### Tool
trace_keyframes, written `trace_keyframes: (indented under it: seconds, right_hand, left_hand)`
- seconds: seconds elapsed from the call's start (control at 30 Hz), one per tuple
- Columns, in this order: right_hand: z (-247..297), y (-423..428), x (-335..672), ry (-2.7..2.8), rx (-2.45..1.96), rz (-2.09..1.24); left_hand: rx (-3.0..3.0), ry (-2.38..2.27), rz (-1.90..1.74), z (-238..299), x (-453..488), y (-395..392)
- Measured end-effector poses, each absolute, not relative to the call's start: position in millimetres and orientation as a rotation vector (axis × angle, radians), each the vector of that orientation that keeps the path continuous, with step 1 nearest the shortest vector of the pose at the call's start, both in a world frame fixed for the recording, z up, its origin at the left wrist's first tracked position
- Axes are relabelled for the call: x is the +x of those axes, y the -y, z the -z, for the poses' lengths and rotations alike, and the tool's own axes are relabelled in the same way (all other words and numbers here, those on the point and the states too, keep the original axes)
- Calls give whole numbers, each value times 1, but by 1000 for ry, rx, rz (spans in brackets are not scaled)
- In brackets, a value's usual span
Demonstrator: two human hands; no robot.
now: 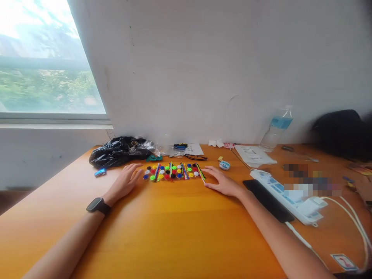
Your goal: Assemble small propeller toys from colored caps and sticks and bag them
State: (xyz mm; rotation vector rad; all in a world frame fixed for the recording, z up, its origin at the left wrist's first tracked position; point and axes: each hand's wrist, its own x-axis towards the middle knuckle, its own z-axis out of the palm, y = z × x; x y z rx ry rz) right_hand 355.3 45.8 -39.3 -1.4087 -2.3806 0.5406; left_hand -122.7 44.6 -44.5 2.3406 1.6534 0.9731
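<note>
Small round coloured discs (162, 177) lie in several groups on the wooden table in front of me, in yellow, blue, red, green, white and black. Between the groups lie bundles of thin coloured sticks (171, 169), pointing away from me. My left hand (125, 181) rests on the table beside the left end of this row, fingers stretched out and holding nothing. At the other end my right hand (222, 182) is open, its fingertips next to the rightmost sticks (200, 171). Whether they touch those sticks, I cannot tell.
Behind the row are a black plastic bag (122, 151), paper sheets (255, 155) and a small round container (224, 165). A blue wrapped item (100, 172) lies left. To the right are a phone (267, 199), a power strip (286, 195) and a water bottle (274, 131).
</note>
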Motion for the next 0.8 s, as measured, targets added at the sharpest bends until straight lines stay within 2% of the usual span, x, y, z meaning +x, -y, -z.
trace_keyframes:
  seconds: [0.2,0.43,0.63,0.8]
  right_hand:
    - [39,-46,348,2341,-1344,-464]
    - [43,-46,338,2318,-1345,-340]
    - [57,-59,343,2292,-1302,-236]
    - [71,-71,356,2303,-1440,-214]
  left_hand:
    - [2180,-1719,-941,59,-137,-44]
    - [2273,-1742,-836,51,-127,-40]
    - [2397,-1755,-705,69,-135,-52]
    - [2478,-1846,-606,79,-143,-61]
